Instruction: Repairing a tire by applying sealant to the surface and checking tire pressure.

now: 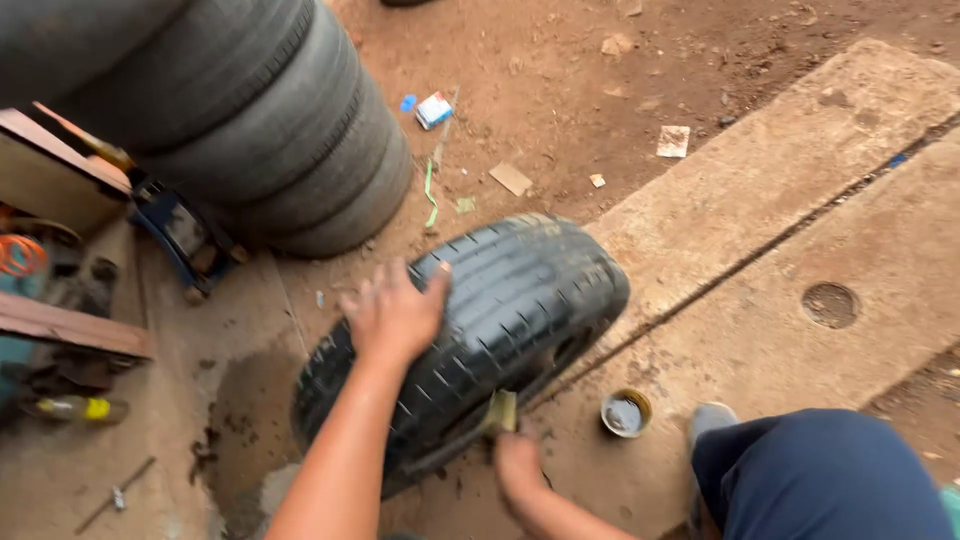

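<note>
Left hand point(392, 312) lies flat on the tread of a black tyre point(500, 310), fingers spread and pressing on its upper curve, while the right hand point(517, 462) is closed around a small brush point(500, 412) whose pale bristles touch the tyre's lower sidewall edge. That tyre stands tilted on a concrete slab point(760, 190), close to the slab's near edge and just beside the seam that runs diagonally between two slabs. A small round tin point(626, 412) of grey paste sits on the concrete just right of the brush, near the person's shoe point(708, 420) and dark blue trouser knee point(820, 470). To the left, a stack of worn tyres point(260, 120) leans near the held one with a narrow gap between them; a blue jack-like tool point(180, 232) sits at the stack's foot. A yellow-capped bottle point(75, 408) and a thin metal rod point(115, 495) lie on the damp, stained floor at lower left. Beyond the slabs is bare reddish earth strewn with paper scraps point(672, 141) and a small blue-and-white carton point(434, 109), with open ground to the upper right.
</note>
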